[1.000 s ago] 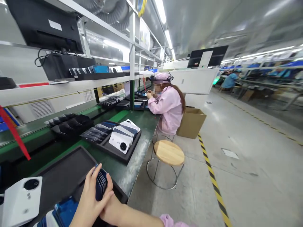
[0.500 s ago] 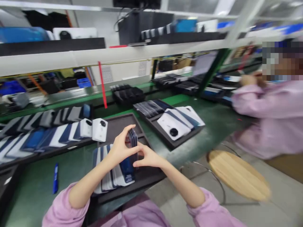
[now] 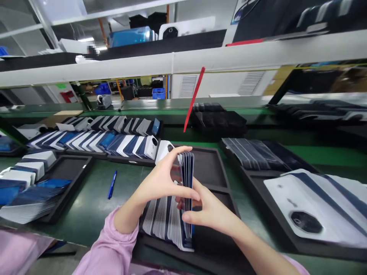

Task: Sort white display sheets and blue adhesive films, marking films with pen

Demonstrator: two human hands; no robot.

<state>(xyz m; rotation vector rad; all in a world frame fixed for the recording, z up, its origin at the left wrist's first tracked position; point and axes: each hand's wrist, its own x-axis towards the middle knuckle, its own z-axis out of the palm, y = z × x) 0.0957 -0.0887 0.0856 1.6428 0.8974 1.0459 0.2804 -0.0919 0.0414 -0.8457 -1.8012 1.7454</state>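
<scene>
A thin stack of dark phone back covers (image 3: pixel 188 172) stands on edge between my hands. My left hand (image 3: pixel 163 177) is closed round its upper part, thumb across the near edge and forefinger over the top. My right hand (image 3: pixel 210 210) pinches it lower down from the right, fingers partly hidden behind it. Below and left, rows of white and dark blue covers (image 3: pixel 163 217) lean in a black foam tray (image 3: pixel 220 164). A white cover (image 3: pixel 163 151) with a round camera opening stands just behind my left hand.
On the right, another black tray (image 3: pixel 252 191) bears white and dark covers (image 3: pixel 304 206). Long rows of covers (image 3: pixel 94 141) stand at the back left. A blue pen (image 3: pixel 112 185) lies on the green table (image 3: pixel 97 206). A red strip (image 3: pixel 194 99) hangs from the white shelf (image 3: pixel 137 67).
My view has turned left and come closer, so the table's things appear farther right, and more trays show at the left. Both hands keep their hold on the stack of covers.
</scene>
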